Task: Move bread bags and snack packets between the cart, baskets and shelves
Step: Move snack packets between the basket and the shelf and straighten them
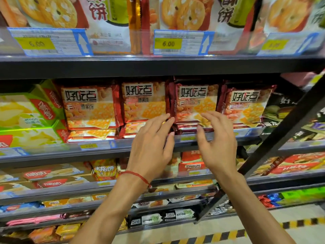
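Note:
A row of red-and-orange cracker packets stands upright on the middle shelf (154, 147). Both my hands reach toward the third packet (195, 103) from the left. My left hand (153, 143), with a red string on its wrist, has relaxed fingers whose tips touch the packet's lower left edge. My right hand (216, 140) is spread just in front of the packet's lower right part, thumb below it near the shelf lip. Neither hand grips anything. Flat packets (190, 127) lie under the upright row.
Larger biscuit bags (190, 13) fill the shelf above, behind price tags. Green-and-yellow wafer boxes (26, 117) sit at the left, dark packets (284, 106) at the right. Lower shelves hold several more snacks. A black shelf post (274, 141) slants down the right. The floor has yellow-black tape (228, 235).

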